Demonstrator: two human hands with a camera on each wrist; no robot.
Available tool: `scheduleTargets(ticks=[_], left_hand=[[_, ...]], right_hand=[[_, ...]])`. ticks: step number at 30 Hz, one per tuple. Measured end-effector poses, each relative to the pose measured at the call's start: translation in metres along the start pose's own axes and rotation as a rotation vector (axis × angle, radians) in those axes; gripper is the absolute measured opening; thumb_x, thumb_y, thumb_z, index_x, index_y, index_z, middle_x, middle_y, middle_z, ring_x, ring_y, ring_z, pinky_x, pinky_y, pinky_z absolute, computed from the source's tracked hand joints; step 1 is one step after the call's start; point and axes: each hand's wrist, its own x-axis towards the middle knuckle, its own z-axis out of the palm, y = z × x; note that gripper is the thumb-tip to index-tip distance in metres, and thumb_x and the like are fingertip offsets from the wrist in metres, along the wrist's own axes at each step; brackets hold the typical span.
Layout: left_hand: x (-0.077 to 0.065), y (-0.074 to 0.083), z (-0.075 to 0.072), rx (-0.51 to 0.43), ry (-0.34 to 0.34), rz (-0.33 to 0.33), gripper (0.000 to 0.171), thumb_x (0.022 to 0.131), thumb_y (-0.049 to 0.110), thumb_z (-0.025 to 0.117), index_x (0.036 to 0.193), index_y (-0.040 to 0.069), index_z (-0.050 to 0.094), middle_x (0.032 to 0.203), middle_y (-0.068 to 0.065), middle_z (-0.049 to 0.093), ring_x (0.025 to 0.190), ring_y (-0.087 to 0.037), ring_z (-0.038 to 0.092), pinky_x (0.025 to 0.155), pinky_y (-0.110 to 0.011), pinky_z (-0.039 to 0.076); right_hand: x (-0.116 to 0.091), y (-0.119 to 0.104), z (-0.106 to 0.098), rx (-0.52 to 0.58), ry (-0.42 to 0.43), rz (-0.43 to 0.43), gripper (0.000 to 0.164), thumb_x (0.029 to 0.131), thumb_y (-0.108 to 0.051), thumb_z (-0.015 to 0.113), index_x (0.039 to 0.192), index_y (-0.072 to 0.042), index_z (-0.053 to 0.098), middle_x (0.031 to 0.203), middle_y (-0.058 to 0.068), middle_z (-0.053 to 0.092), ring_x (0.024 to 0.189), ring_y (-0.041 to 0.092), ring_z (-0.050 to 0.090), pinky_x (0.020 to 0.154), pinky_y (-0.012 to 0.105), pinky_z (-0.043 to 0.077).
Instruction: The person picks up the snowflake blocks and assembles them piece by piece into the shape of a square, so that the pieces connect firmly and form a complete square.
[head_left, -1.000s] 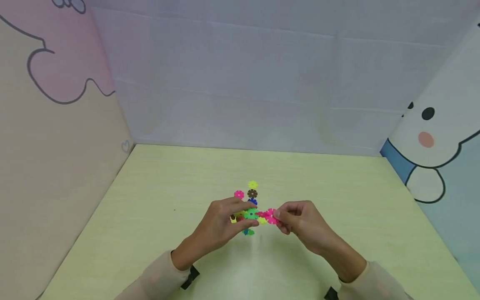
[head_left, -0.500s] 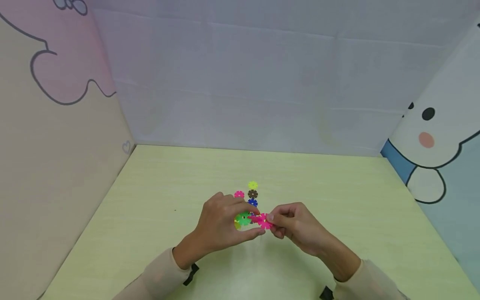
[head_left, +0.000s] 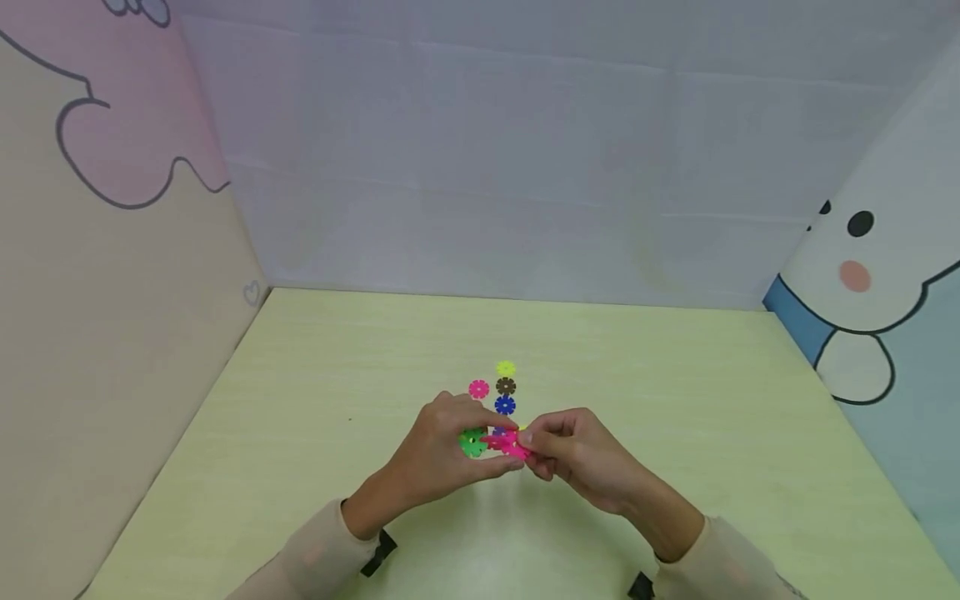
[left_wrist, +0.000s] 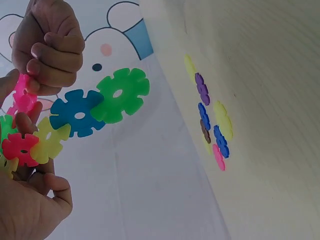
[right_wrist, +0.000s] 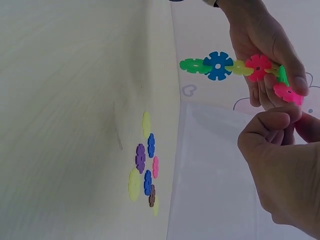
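My left hand (head_left: 438, 442) holds a chain of interlocked plastic snowflake discs above the table. In the left wrist view this chain shows a red disc (left_wrist: 16, 151), a yellow disc (left_wrist: 45, 152), a blue disc (left_wrist: 62, 111) and a green disc (left_wrist: 131, 85), joined by their slots. My right hand (head_left: 588, 458) pinches a pink disc (head_left: 513, 445) between thumb and forefinger, close to the left fingertips. Beside it, another green disc (head_left: 471, 443) shows within the left hand's grasp. Fingers hide how the pink end meets the chain.
Loose discs lie on the pale table (head_left: 337, 350) just beyond my hands: a yellow one (head_left: 506, 367), a brown one (head_left: 506, 382), a blue one (head_left: 500, 406), a pink one (head_left: 478, 385) and several others partly covered. A wall (head_left: 480, 167) rises behind the table.
My right hand has moved left with the pink disc, closer to the left hand. The green disc has shifted left and slightly down within the left hand's grasp.
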Motion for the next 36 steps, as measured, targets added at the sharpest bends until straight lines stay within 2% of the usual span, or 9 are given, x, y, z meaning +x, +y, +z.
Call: scheduleTargets(ticks=[5, 9, 11, 14, 18, 21, 28, 32, 36], left_hand=[[-0.001, -0.001, -0.003, 0.01, 0.038, 0.019, 0.038, 0.072, 0.034, 0.096, 0.104, 0.019, 0.082, 0.089, 0.011, 0.079, 0.079, 0.001, 0.065, 0.074, -0.024, 0.045], [-0.004, 0.0, -0.005, -0.017, 0.073, -0.001, 0.038, 0.073, 0.031, 0.095, 0.106, 0.019, 0.082, 0.088, 0.01, 0.08, 0.083, -0.005, 0.067, 0.075, -0.025, 0.05], [-0.005, 0.001, -0.004, -0.034, 0.088, -0.01, 0.037, 0.073, 0.029, 0.095, 0.106, 0.019, 0.083, 0.088, 0.009, 0.078, 0.082, -0.005, 0.065, 0.073, -0.024, 0.051], [-0.005, 0.0, -0.003, -0.069, 0.11, -0.014, 0.035, 0.074, 0.026, 0.094, 0.107, 0.019, 0.082, 0.083, 0.009, 0.072, 0.074, -0.002, 0.059, 0.064, -0.019, 0.048], [-0.005, -0.001, -0.002, -0.111, 0.141, -0.005, 0.033, 0.074, 0.023, 0.094, 0.105, 0.018, 0.082, 0.078, 0.007, 0.06, 0.068, 0.0, 0.049, 0.053, -0.014, 0.041], [-0.005, -0.001, -0.002, -0.124, 0.145, -0.011, 0.033, 0.074, 0.022, 0.095, 0.104, 0.018, 0.082, 0.077, 0.006, 0.057, 0.067, 0.0, 0.047, 0.052, -0.014, 0.04], [-0.004, 0.0, -0.005, -0.108, 0.117, -0.051, 0.033, 0.074, 0.024, 0.094, 0.105, 0.019, 0.082, 0.077, 0.007, 0.055, 0.067, 0.0, 0.045, 0.052, -0.015, 0.039], [-0.004, 0.0, -0.006, -0.115, 0.102, -0.07, 0.032, 0.075, 0.024, 0.094, 0.105, 0.018, 0.082, 0.078, 0.007, 0.057, 0.068, 0.0, 0.046, 0.052, -0.015, 0.04], [-0.005, -0.001, -0.006, -0.116, 0.096, -0.073, 0.032, 0.076, 0.024, 0.093, 0.105, 0.018, 0.082, 0.079, 0.007, 0.058, 0.068, 0.0, 0.047, 0.053, -0.016, 0.041]], right_hand=[[0.01, -0.002, -0.008, -0.119, 0.102, 0.004, 0.031, 0.105, -0.021, 0.059, 0.113, 0.007, 0.071, 0.092, 0.004, 0.069, 0.083, 0.016, 0.061, 0.079, 0.022, 0.054], [0.024, 0.005, -0.026, -0.312, 0.223, -0.008, 0.031, 0.105, -0.023, 0.061, 0.117, 0.002, 0.073, 0.103, 0.014, 0.072, 0.094, 0.031, 0.065, 0.089, 0.03, 0.055], [0.031, 0.014, -0.034, -0.411, 0.266, -0.007, 0.029, 0.103, -0.025, 0.064, 0.117, -0.002, 0.075, 0.106, 0.017, 0.073, 0.095, 0.032, 0.066, 0.088, 0.033, 0.055], [0.041, 0.027, -0.041, -0.596, 0.28, -0.028, 0.028, 0.1, -0.024, 0.068, 0.117, -0.002, 0.075, 0.108, 0.012, 0.076, 0.094, 0.023, 0.068, 0.085, 0.032, 0.057], [0.051, 0.041, -0.043, -0.918, 0.255, -0.106, 0.025, 0.094, -0.019, 0.076, 0.112, -0.002, 0.077, 0.097, 0.003, 0.074, 0.086, 0.011, 0.064, 0.076, 0.024, 0.055], [0.053, 0.046, -0.045, -1.06, 0.219, -0.135, 0.025, 0.088, -0.015, 0.082, 0.108, -0.001, 0.077, 0.088, 0.001, 0.068, 0.08, 0.01, 0.056, 0.071, 0.022, 0.051], [0.055, 0.049, -0.044, -1.146, 0.172, -0.174, 0.025, 0.084, -0.011, 0.085, 0.105, -0.001, 0.078, 0.084, 0.0, 0.064, 0.075, 0.009, 0.051, 0.068, 0.021, 0.048], [0.056, 0.049, -0.043, -1.148, 0.184, -0.154, 0.023, 0.083, -0.01, 0.085, 0.103, -0.001, 0.078, 0.084, 0.0, 0.066, 0.076, 0.009, 0.053, 0.068, 0.021, 0.049], [0.057, 0.05, -0.046, -1.108, 0.203, -0.096, 0.019, 0.084, -0.012, 0.085, 0.099, -0.005, 0.077, 0.085, -0.002, 0.067, 0.077, 0.01, 0.056, 0.071, 0.023, 0.05]])
